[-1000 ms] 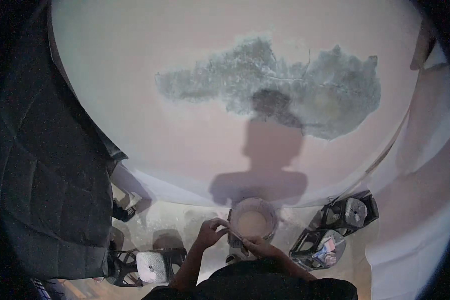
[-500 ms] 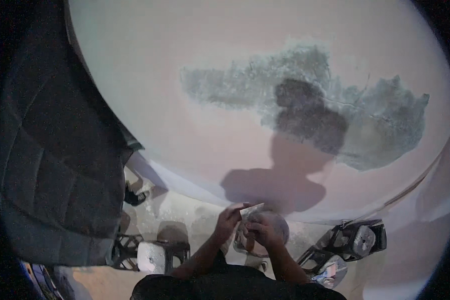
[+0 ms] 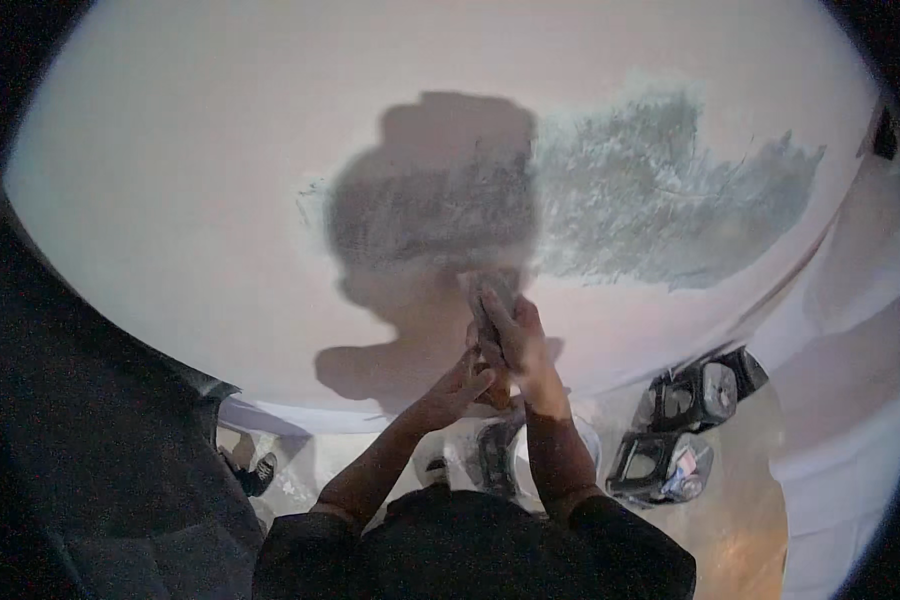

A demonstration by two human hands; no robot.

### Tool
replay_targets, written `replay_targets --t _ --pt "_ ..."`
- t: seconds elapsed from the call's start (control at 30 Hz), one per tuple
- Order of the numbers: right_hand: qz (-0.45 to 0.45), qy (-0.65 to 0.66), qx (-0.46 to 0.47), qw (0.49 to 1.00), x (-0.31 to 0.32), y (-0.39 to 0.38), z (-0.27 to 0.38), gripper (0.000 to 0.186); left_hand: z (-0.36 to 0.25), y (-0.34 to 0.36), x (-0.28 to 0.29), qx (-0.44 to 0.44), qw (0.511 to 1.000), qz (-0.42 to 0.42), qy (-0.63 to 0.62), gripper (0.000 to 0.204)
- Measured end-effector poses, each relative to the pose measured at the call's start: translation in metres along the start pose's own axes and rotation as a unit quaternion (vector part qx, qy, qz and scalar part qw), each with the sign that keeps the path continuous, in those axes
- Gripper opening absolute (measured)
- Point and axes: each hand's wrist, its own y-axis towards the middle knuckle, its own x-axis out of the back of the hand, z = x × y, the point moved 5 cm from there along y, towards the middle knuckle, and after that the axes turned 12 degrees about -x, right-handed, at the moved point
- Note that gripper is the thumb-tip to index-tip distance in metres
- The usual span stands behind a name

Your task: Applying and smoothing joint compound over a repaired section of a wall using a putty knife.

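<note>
A broad pale pink-white wall (image 3: 220,130) fills the view, with a rough patch of grey plaster (image 3: 650,190) across its middle and right. Close to the wall, below the patch, my right hand (image 3: 518,340) is closed around a flat grey scraper (image 3: 494,293), its wide end pointing up at the wall. Just beneath it, my left hand (image 3: 455,388) has its fingers wrapped at the tool's brown handle (image 3: 496,385). The two hands nearly touch, and they hide how the blade and handle join. Whether the blade touches the wall, I cannot tell.
Two dark plastic stools (image 3: 645,465) stand at the lower right, with smeared seats and some small things on one. Below my right forearm is a pale round bucket (image 3: 578,445). A dark cloth (image 3: 100,420) hangs at left, near a shoe (image 3: 260,473). My shadow covers the patch's left part.
Both hands have risen from above the bucket to the wall, bringing the scraper up. My view has shifted leftward, and my shadow now falls on the patch's left end.
</note>
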Motion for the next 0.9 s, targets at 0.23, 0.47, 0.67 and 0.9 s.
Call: replay_targets --t 0.23,0.47,0.67,0.9 --pt "0.005 -0.04 0.067 0.997 -0.028 0.015 0.028 0.03 0.027 0.014 0.009 0.072 0.996 -0.058 0.014 0.054" --pt "0.009 -0.018 -0.005 1.0 -0.023 0.01 0.032 0.031 -0.011 0.019 -0.015 0.07 0.989 -0.077 0.105 0.051" --pt "-0.027 -0.036 -0.037 0.998 -0.016 0.019 0.019 0.031 0.006 0.021 -0.004 -0.06 0.973 -0.102 0.196 0.048" --pt "-0.012 -0.019 -0.042 0.999 -0.02 0.019 0.019 0.031 0.006 0.024 -0.003 -0.104 0.949 -0.119 0.274 0.054"
